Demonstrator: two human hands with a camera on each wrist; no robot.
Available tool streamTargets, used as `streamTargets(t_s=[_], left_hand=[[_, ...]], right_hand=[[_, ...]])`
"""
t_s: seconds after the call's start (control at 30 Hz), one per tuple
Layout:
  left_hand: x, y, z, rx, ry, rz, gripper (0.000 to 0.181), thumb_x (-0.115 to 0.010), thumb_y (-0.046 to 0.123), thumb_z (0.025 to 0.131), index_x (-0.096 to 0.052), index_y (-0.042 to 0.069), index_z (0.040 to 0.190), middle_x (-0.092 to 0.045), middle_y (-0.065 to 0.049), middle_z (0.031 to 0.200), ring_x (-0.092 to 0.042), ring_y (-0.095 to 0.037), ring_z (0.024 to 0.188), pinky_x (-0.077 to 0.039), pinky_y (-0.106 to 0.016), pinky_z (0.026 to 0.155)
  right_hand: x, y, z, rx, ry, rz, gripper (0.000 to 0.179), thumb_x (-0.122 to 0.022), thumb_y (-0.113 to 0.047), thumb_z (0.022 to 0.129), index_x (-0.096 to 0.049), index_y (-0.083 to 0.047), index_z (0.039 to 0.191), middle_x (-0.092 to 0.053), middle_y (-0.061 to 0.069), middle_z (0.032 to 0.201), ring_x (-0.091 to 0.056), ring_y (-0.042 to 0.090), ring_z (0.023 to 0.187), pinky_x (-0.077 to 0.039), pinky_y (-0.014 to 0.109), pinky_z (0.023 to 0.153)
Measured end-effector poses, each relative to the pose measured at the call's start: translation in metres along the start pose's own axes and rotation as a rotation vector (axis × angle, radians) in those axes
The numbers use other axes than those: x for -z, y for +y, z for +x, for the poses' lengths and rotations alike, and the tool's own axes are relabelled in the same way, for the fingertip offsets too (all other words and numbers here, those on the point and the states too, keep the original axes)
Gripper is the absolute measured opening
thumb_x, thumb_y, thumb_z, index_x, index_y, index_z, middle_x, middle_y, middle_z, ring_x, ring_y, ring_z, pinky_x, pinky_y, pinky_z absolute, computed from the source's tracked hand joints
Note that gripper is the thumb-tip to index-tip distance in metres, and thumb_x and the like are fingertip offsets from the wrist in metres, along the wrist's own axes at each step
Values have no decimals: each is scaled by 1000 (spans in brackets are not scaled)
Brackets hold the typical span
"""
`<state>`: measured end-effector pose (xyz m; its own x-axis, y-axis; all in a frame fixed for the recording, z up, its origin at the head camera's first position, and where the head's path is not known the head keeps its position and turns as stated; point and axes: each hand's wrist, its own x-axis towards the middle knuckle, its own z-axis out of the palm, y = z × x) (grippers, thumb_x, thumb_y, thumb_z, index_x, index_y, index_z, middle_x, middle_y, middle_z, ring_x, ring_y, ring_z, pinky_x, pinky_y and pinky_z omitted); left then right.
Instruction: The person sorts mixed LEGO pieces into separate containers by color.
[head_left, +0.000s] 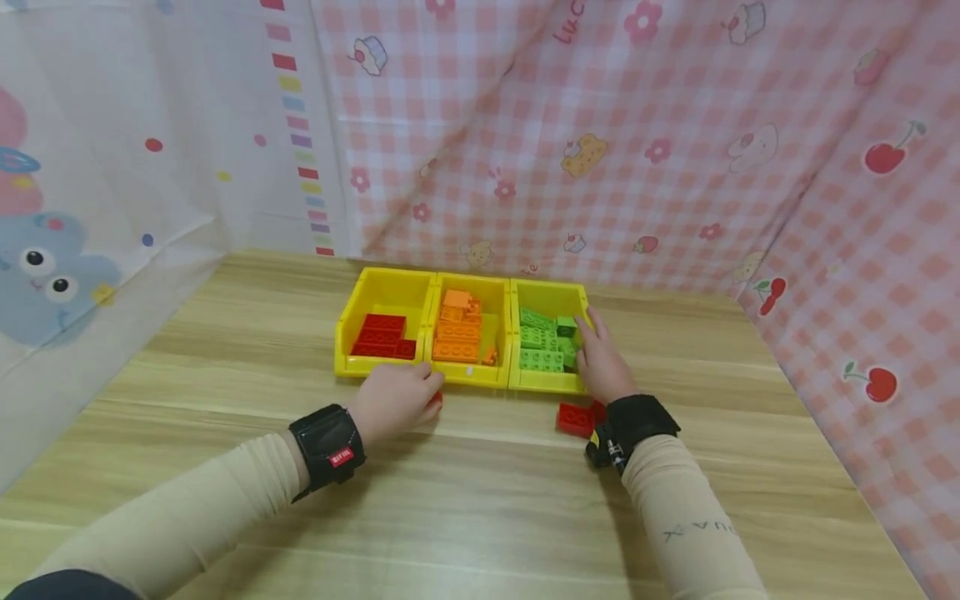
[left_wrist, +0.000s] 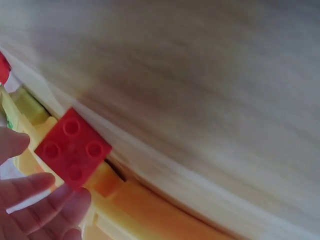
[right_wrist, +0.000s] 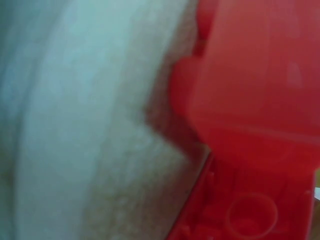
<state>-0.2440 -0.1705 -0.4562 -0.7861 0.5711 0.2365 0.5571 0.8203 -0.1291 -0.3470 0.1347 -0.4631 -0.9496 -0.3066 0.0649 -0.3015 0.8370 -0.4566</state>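
In the head view, my left hand [head_left: 397, 400] is in front of the bins, between the red and orange compartments. Its fingers hold a small red toy building brick [left_wrist: 73, 147] with four studs, seen plainly in the left wrist view. My right hand [head_left: 602, 358] reaches over the right side of the green bin [head_left: 551, 383], its visible fingers extended and spread beside the green bricks [head_left: 542, 337]. Whether it touches one is hidden. Under my right wrist lie red bricks [head_left: 576, 419] on the table, large and blurred in the right wrist view.
A yellow bin [head_left: 347, 333] on the left has red bricks [head_left: 380, 335] in it. Orange bricks [head_left: 457, 331] fill part of the middle bin [head_left: 491, 377]. The bins stand side by side on a wooden table [head_left: 480, 500], near a checked cloth [head_left: 637, 200] at the back.
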Motion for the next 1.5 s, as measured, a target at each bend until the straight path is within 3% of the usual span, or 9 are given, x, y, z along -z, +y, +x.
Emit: streamTargets(t_s=[0.23, 0.43, 0.63, 0.73, 0.87, 1.0, 1.13, 1.3, 1.5], left_hand=[[-1, 6, 1, 55, -70, -100, 20, -66, 25, 84, -62, 9, 96, -46, -1, 74, -43, -12, 56, -40, -24, 50], [4, 3, -4, 49, -108, -160, 29, -65, 29, 84, -62, 10, 106, -50, 3, 77, -46, -11, 62, -41, -24, 54], [27, -20, -6, 50, 30, -140, 43, -70, 30, 83, -60, 8, 118, -57, -5, 96, -54, -17, 73, -50, -31, 69], [39, -36, -4, 92, 97, -147, 44, -70, 26, 83, -59, 5, 119, -57, -9, 100, -56, -21, 73, -52, -34, 69], [44, -56, -2, 166, 93, -180, 46, -68, 21, 84, -54, 1, 123, -54, -13, 103, -56, -22, 71, -52, -36, 65], [40, -69, 4, 247, 50, -237, 49, -66, 18, 85, -51, -4, 127, -51, -17, 107, -55, -24, 69, -52, -35, 62], [26, -79, 13, 317, 30, -305, 44, -65, 15, 86, -54, -4, 124, -50, -18, 108, -56, -27, 77, -52, -38, 69], [14, -85, 22, 341, 18, -320, 40, -68, 13, 85, -57, -2, 120, -55, -16, 107, -54, -29, 93, -48, -42, 84], [7, -82, 30, 356, -66, -367, 41, -65, 11, 87, -54, -4, 123, -55, -20, 113, -53, -30, 100, -44, -43, 90]], right_hand=[[1, -1, 1, 5, 5, 3, 52, -41, -2, 95, -26, -1, 145, -7, 16, 153, -33, 36, 130, -36, 48, 98], [0, 0, 1, -3, -3, 2, 52, -41, -3, 96, -26, -1, 145, -7, 16, 153, -33, 36, 130, -36, 48, 98], [0, 2, 3, 5, 5, 5, 53, -41, -3, 96, -25, -2, 146, -7, 16, 153, -33, 36, 130, -35, 48, 98], [0, 3, 3, 11, 10, 5, 53, -41, -3, 96, -25, -1, 146, -7, 16, 153, -33, 36, 130, -35, 48, 98], [-1, 3, 2, 15, 9, 2, 52, -41, -3, 96, -26, -1, 146, -8, 16, 153, -35, 37, 129, -37, 48, 96], [-1, 1, 1, 16, 9, 1, 52, -42, -2, 95, -26, -1, 145, -8, 16, 153, -35, 36, 129, -39, 47, 95], [-1, 1, 0, 1, 5, 3, 53, -42, -3, 96, -26, -2, 146, -7, 15, 153, -34, 36, 130, -38, 47, 97], [-1, 1, 1, -17, 1, 8, 53, -41, -4, 96, -26, -3, 146, -6, 14, 154, -33, 35, 131, -35, 47, 99], [-2, 4, 3, -27, -3, 9, 53, -41, -5, 96, -24, -4, 147, -4, 12, 154, -31, 34, 132, -33, 47, 100]])
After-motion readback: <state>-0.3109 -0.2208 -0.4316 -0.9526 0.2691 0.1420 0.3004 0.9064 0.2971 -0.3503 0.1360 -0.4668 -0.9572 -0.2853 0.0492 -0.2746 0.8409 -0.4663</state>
